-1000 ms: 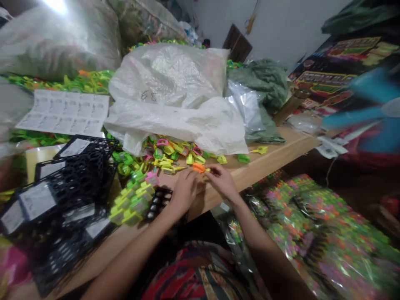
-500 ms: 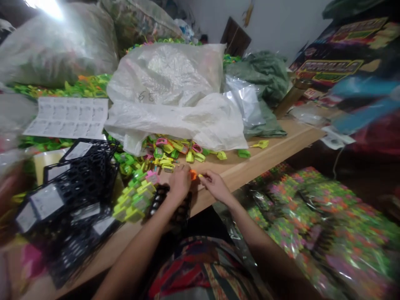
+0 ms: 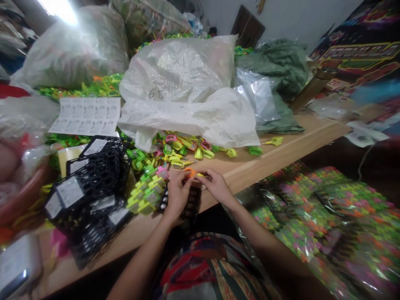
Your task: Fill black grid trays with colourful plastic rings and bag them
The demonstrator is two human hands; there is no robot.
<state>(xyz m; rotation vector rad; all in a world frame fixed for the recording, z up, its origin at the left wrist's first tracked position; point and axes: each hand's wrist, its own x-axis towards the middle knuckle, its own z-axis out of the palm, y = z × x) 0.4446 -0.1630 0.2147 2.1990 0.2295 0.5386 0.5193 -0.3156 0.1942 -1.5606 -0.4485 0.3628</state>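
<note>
My left hand [image 3: 177, 193] is closed on a small orange plastic piece [image 3: 189, 171] above the wooden table's front edge. My right hand [image 3: 217, 185] meets it from the right, fingertips pinching a small yellow piece [image 3: 200, 175] against the orange one. Their exact kind is too small to make out. Below my left hand, partly covered by it, lies a black tray with rounded pockets [image 3: 193, 202]. Its left side is packed with upright yellow, green and pink plastic pieces [image 3: 146, 193]. Loose neon pieces [image 3: 178, 152] are heaped just beyond my hands.
Black perforated trays with white labels [image 3: 96, 175] are piled at the left. A white sack marked 68 [image 3: 187, 100] lies over the heap, with a printed sheet [image 3: 87, 114] beside it. Clear bags of colourful pieces [image 3: 312, 212] sit below the table's right edge.
My hands have come together, bringing the yellow piece up against the orange one. The camera view has shifted, so the scene sits further right.
</note>
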